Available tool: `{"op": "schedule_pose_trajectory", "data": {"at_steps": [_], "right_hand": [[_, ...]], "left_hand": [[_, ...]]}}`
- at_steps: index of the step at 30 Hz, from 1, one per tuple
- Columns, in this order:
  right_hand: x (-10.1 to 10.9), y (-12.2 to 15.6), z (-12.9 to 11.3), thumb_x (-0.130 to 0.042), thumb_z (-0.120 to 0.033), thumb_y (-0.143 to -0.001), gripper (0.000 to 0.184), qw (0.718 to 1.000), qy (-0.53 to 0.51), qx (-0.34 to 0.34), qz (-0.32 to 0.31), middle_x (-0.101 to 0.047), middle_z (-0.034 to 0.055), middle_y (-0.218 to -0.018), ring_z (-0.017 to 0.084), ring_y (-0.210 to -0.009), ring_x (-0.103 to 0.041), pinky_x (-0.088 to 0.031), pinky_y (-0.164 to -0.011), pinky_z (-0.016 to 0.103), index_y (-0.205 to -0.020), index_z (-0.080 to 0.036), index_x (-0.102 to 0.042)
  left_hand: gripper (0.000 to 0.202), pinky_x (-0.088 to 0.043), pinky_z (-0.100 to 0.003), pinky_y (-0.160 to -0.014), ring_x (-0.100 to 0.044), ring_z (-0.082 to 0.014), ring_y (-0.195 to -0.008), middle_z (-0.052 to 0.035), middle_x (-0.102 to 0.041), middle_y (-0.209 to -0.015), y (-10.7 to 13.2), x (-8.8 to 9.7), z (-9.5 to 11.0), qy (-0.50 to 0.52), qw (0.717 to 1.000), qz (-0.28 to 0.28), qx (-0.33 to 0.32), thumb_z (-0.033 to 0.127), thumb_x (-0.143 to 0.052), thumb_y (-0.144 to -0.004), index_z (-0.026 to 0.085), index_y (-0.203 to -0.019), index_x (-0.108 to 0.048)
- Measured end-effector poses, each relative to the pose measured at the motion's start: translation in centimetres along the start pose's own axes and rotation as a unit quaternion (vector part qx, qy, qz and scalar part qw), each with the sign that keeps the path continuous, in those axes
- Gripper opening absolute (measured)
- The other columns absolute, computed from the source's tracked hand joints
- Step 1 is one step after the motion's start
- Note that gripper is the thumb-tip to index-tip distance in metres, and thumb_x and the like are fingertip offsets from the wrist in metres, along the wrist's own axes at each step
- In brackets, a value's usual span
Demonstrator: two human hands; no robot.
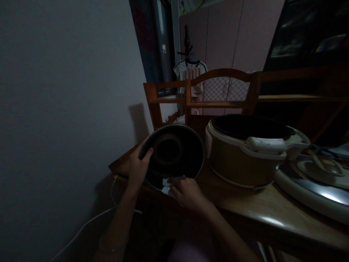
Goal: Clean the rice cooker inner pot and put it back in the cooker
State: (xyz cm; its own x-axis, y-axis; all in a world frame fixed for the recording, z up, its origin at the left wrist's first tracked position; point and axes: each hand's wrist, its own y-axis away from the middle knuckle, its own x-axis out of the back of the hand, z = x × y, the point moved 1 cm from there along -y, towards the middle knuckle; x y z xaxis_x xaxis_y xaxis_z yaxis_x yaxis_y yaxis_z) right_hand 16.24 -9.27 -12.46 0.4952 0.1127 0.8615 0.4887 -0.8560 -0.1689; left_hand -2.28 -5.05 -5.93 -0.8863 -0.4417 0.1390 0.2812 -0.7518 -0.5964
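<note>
A dark round inner pot (174, 153) is tilted toward me over the table's left part, its inside showing. At its left rim my left hand (139, 163) grips the edge, thumb on the inside and the other fingers hidden behind. My right hand (188, 191) is closed on a crumpled white cloth or tissue (166, 187) pressed at the pot's lower rim. Right of the pot stands a wide cooker body (242, 163) with a pale rim, side handles and a black interior.
A large round lid (316, 185) with a shiny band lies on the wooden table (245, 203) at the right. Behind runs a wooden shelf frame (218, 104). The wall (81, 91) is close on the left; a white cable (92, 220) hangs below.
</note>
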Motion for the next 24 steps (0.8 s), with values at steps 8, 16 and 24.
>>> {"op": "schedule_pose_trajectory", "data": {"at_steps": [8,16,24], "right_hand": [[0.16,0.05,-0.14,-0.041,-0.029,-0.098,0.038,1.0,-0.016,0.004,-0.01,-0.07,0.0056,-0.12,0.02,-0.111,-0.065,-0.045,-0.092,0.029,-0.129,-0.026,-0.063],[-0.13,-0.12,-0.28,-0.039,-0.03,-0.099,0.04,1.0,-0.016,0.021,-0.009,-0.069,0.0054,-0.122,0.021,-0.11,-0.066,-0.046,-0.092,0.03,-0.132,-0.027,-0.061],[-0.42,-0.34,-0.47,-0.039,-0.029,-0.098,0.041,0.999,-0.023,0.024,-0.014,-0.069,0.0057,-0.123,0.021,-0.111,-0.065,-0.046,-0.093,0.03,-0.133,-0.026,-0.06]], "left_hand": [[0.039,-0.037,-0.043,-0.113,-0.059,-0.0257,-0.119,-0.0045,-0.07,-0.119,0.14,0.12,-0.08,-0.007,1.0,0.001,-0.009,0.036,-0.061,-0.086,0.025,-0.124,-0.066],[0.04,-0.038,-0.043,-0.112,-0.059,-0.0259,-0.119,-0.0045,-0.069,-0.119,0.21,0.34,-0.41,-0.015,1.0,-0.002,0.0,0.037,-0.061,-0.087,0.026,-0.125,-0.065],[0.039,-0.037,-0.044,-0.114,-0.058,-0.0259,-0.121,-0.0028,-0.068,-0.125,0.44,0.22,0.02,-0.001,1.0,-0.004,0.0,0.036,-0.061,-0.087,0.027,-0.125,-0.065]]}}
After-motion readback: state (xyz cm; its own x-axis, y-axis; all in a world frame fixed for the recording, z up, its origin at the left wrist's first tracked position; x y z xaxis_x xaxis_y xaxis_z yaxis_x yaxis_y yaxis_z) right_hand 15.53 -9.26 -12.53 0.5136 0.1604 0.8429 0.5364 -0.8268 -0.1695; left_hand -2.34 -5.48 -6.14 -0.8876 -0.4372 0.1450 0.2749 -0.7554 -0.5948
